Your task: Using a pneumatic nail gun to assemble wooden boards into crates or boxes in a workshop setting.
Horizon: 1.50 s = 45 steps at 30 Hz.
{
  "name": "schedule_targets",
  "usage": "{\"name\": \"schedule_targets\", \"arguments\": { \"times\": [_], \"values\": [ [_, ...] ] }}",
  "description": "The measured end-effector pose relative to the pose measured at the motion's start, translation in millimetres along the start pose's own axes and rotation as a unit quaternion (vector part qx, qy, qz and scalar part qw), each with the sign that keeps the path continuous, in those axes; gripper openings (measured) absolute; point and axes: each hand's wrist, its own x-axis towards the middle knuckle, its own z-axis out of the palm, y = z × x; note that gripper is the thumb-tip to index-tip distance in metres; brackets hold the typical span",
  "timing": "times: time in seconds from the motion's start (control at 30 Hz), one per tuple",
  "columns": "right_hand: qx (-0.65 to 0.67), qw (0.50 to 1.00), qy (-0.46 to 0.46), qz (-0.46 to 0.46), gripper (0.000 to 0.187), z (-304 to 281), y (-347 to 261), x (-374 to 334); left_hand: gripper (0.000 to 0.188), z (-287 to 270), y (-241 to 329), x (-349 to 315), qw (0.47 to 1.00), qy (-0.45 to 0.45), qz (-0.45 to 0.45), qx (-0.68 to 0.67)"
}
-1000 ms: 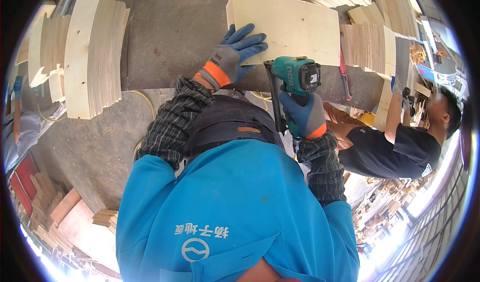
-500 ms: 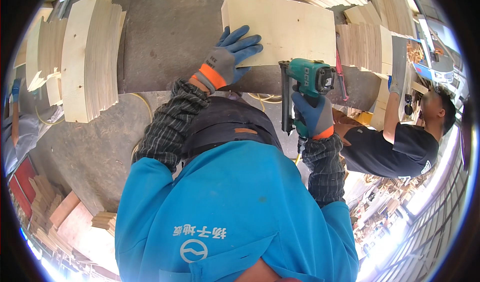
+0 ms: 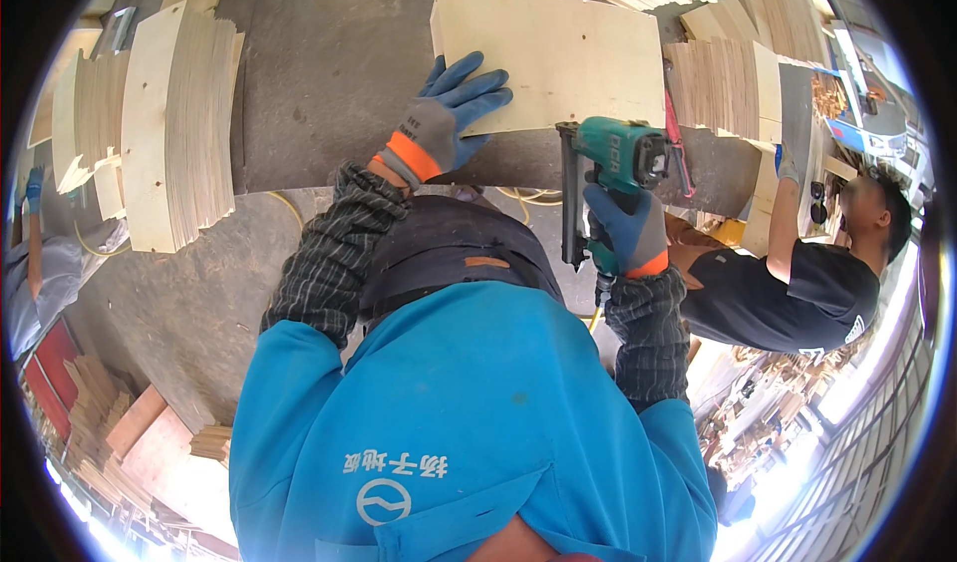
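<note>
A pale wooden board or box (image 3: pixel 558 58) lies on the dark worktable in front of me; I cannot tell what is under its top face. My left hand (image 3: pixel 454 108), in a blue and grey glove, rests on its near left corner with fingers spread. In my right hand (image 3: pixel 630 228), also gloved, is a green and black nail gun (image 3: pixel 616 153), gripped by its handle. The gun stands at the table's near edge, close to the board's near right corner, its long black magazine pointing toward me. A hose runs from below the handle.
Stacks of thin boards stand at the left (image 3: pixel 189 128) and right (image 3: pixel 718 88) of the worktable (image 3: pixel 319 93). A red-handled tool (image 3: pixel 681 153) lies beside the nail gun. Another person (image 3: pixel 788 293) works at the right; a further gloved hand (image 3: pixel 35 188) shows far left.
The board and my left hand have shifted slightly to the left in the picture. My right hand and the nail gun stay almost in place.
</note>
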Motion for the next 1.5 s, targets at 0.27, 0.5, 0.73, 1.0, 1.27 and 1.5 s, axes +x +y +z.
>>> {"name": "schedule_targets", "arguments": {
  "times": [0.27,0.5,0.73,1.0,1.27,1.5],
  "values": [
    [0.044,0.998,0.042,0.021,0.025,-18.3,4.5,5.7,0.071,-1.5,3.3,0.5,1.000,0.004,-0.005,-0.007],
    [0.022,0.999,0.039,-0.001,0.026,-23.1,3.6,10.3,0.070,-0.6,5.2,1.5,1.000,-0.002,-0.006,0.006],
    [0.101,0.993,0.048,0.025,0.024,-36.3,5.3,6.1,0.062,-8.4,12.3,5.3,0.999,-0.021,-0.020,0.029],
    [0.102,0.991,0.080,0.015,0.022,-70.9,10.4,9.8,0.069,12.1,59.9,49.8,0.994,-0.038,-0.010,0.098],
    [0.120,0.992,0.032,0.017,0.027,-70.8,15.4,24.5,0.067,61.9,65.7,89.2,0.973,-0.121,-0.010,0.197],
    [0.052,0.998,0.028,0.021,0.025,-75.0,16.6,32.4,0.065,62.5,67.1,88.6,0.975,-0.116,-0.021,0.188]
  ]
}}
